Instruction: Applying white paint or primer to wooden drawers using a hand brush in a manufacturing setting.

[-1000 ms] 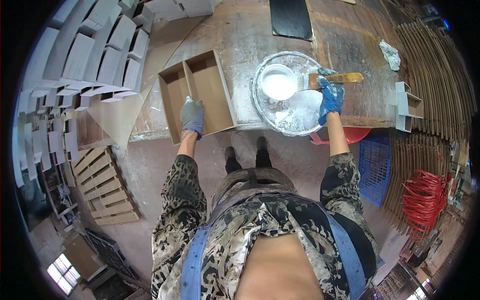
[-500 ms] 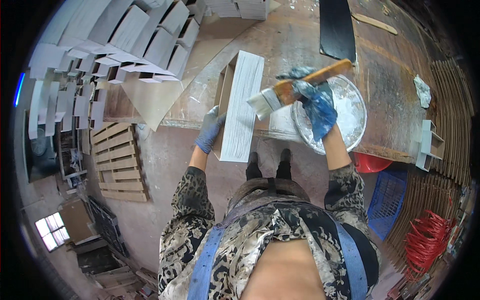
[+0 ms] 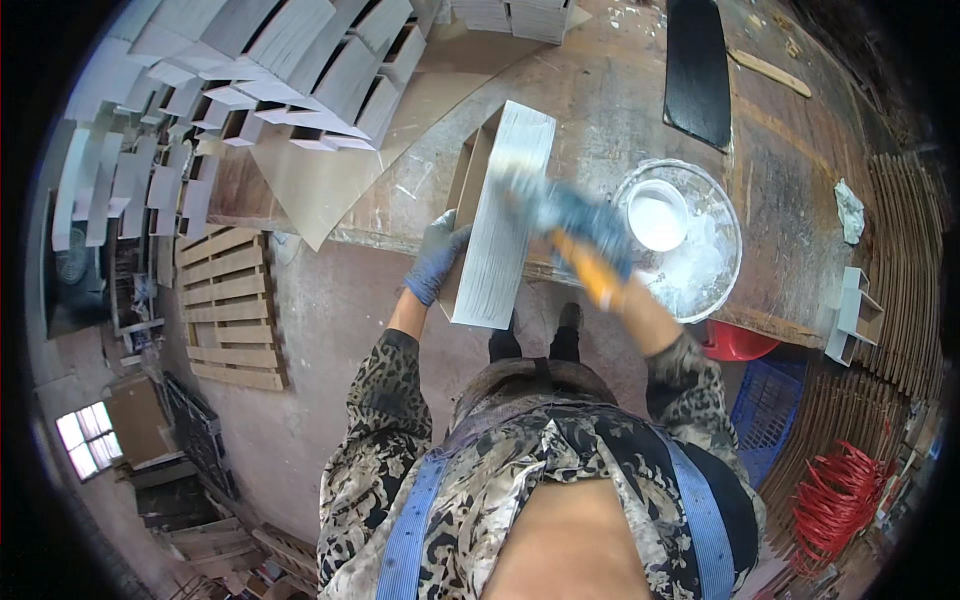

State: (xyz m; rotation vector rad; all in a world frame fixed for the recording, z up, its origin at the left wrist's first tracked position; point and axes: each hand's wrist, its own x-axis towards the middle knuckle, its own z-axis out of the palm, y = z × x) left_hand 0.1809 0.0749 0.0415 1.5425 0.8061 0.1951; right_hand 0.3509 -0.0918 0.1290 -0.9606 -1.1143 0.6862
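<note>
My left hand (image 3: 437, 262), in a blue-grey glove, grips the lower left side of a narrow wooden box (image 3: 500, 250). The box stands tilted at the table's near edge, its long white streaked face turned up and its bare brown inside open to the left. In my right hand (image 3: 585, 222), gloved in dark blue, is a wide paintbrush with an orange-brown handle (image 3: 588, 270). Motion smears that hand and the bristles, which are at the upper part of the white face. Right of the hand stands a round paint-smeared tub (image 3: 738, 240) with a small white pot (image 3: 657, 216) in it.
Stacked white boxes (image 3: 330, 70) fill the far left, beside a brown sheet (image 3: 310, 200). A black board (image 3: 698, 80) and a wooden stick (image 3: 768, 73) lie beyond the tub. A pallet (image 3: 232, 310) lies on the floor; a red basin (image 3: 738, 342) and blue crate (image 3: 765, 405) sit below right.
My right hand has swung the brush left from over the tub to the box's white face, uncovering the small pot. My left hand still holds the box, which appears slightly farther right.
</note>
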